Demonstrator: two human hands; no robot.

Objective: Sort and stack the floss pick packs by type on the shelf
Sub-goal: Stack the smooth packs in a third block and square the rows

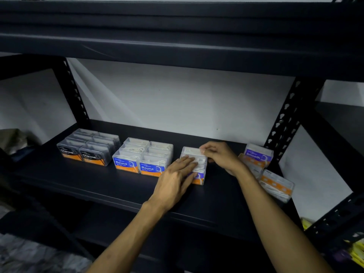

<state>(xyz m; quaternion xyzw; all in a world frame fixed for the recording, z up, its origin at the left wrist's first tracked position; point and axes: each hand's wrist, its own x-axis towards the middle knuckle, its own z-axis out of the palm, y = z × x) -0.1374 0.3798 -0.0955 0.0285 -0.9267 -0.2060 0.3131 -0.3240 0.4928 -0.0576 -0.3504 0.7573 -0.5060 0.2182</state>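
Black shelf: left hand flat on purple pack stack; right hand pinching its rear pack.

Black-and-orange Charcoal packs, blue-and-orange Round packs and a purple-and-orange Smooth pack line a black shelf.

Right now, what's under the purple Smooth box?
The Smooth box leans on a loose pack with an orange strip, lying flat on the shelf. Whatever lies farther beneath is covered.
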